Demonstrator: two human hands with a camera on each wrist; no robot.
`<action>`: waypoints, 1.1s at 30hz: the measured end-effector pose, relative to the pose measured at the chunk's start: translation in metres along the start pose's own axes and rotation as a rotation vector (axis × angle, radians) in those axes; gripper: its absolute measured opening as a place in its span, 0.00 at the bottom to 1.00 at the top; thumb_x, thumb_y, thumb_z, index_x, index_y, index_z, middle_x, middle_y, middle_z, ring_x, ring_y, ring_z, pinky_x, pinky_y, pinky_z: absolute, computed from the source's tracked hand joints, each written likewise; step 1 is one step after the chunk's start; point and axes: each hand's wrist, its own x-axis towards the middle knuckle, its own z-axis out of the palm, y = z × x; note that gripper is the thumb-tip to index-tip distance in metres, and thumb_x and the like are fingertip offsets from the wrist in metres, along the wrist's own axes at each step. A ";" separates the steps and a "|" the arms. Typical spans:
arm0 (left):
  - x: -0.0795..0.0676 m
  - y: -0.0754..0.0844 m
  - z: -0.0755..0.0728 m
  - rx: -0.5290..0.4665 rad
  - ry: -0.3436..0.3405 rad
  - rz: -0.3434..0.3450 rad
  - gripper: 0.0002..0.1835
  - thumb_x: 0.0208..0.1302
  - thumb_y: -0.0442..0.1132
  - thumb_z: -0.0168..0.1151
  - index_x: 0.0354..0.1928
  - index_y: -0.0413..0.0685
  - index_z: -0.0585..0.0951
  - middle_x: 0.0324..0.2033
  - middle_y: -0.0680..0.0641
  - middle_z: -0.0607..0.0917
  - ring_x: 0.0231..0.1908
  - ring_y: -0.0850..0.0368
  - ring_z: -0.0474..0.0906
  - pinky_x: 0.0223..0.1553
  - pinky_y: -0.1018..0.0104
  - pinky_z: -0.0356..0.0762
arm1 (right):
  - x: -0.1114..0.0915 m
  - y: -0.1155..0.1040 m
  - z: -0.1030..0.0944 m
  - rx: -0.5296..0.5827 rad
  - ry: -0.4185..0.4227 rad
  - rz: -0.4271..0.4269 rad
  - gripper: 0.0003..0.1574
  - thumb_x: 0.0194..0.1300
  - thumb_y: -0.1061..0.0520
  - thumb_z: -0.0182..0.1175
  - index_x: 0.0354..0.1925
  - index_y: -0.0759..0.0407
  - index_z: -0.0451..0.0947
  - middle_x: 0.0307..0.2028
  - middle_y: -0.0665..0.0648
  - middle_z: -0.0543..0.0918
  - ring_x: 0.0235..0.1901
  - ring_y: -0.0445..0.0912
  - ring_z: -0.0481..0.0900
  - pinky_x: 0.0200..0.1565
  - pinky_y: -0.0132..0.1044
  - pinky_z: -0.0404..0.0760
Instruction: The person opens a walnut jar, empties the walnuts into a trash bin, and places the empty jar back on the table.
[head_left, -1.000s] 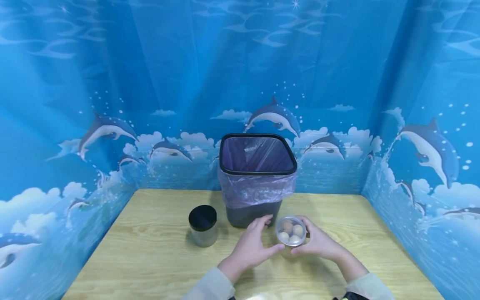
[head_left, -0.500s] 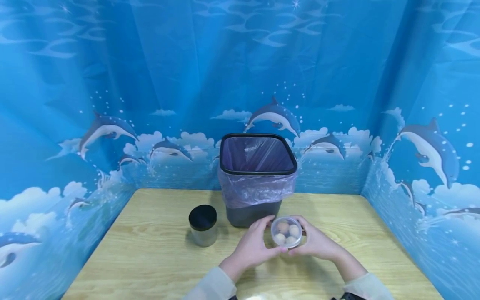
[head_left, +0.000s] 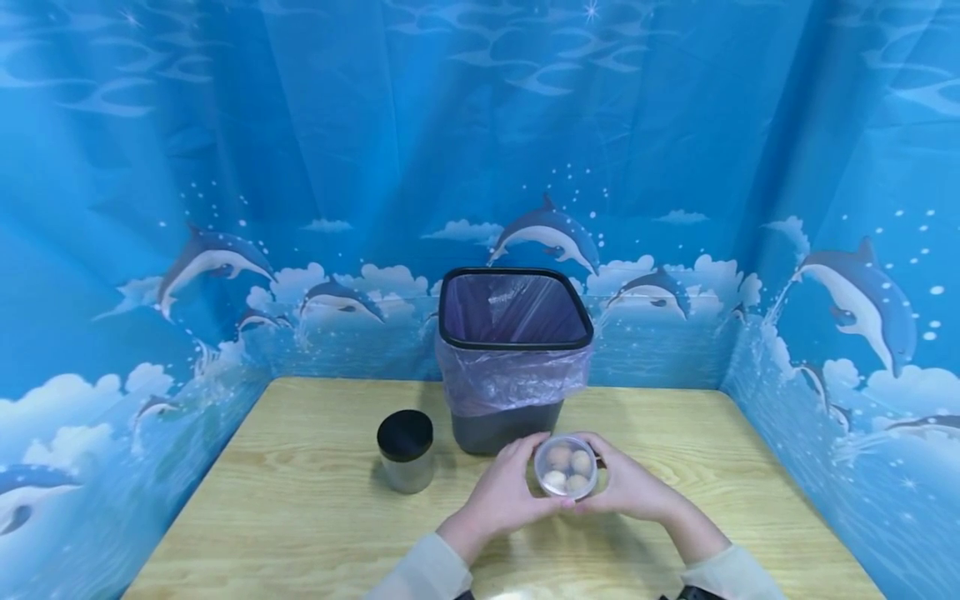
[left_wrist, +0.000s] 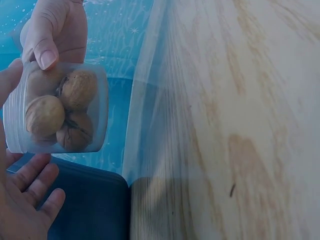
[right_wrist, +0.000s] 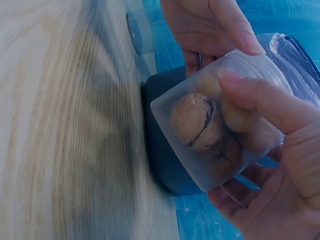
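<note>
A clear plastic jar [left_wrist: 102, 110] holds several walnuts [left_wrist: 45, 116] and is raised in front of me. My right hand [head_left: 630, 485] grips the jar's body, its thumb across the near wall and fingers underneath in the right wrist view. My left hand [head_left: 504, 492] is curved around the jar's top from the left. Its thumb [right_wrist: 250, 42] lies at the ridged upper end, and its other fingers reach along the opposite side. In the head view, the walnuts show through the jar's round, see-through top, with both thumbs meeting at the near edge.
A dark grey bin [head_left: 498, 429] with a black rim and purple liner bag [head_left: 517, 383] stands just behind the hands. To the left is another jar [head_left: 408, 471] with a black lid [head_left: 405, 435]. Blue dolphin-printed curtains [head_left: 337, 167] surround the wooden table [head_left: 300, 500].
The jar has moved left, from my right hand's side into the space between both hands. My left hand has closed in around its top, while the bin and black-lidded jar stay put.
</note>
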 end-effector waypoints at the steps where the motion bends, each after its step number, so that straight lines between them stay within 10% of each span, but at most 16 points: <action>1: 0.000 0.000 0.000 0.001 0.000 0.000 0.53 0.47 0.73 0.70 0.73 0.57 0.66 0.65 0.51 0.75 0.64 0.51 0.70 0.61 0.49 0.73 | 0.000 0.000 0.000 -0.002 -0.001 -0.001 0.54 0.46 0.47 0.81 0.68 0.50 0.66 0.57 0.50 0.78 0.55 0.49 0.76 0.58 0.48 0.74; 33: -0.006 0.000 -0.009 -0.228 0.114 0.002 0.40 0.50 0.56 0.77 0.63 0.50 0.73 0.50 0.53 0.79 0.51 0.59 0.76 0.54 0.58 0.76 | -0.002 -0.012 0.001 -0.034 0.059 -0.044 0.57 0.46 0.48 0.81 0.71 0.48 0.64 0.61 0.48 0.76 0.57 0.45 0.74 0.61 0.48 0.73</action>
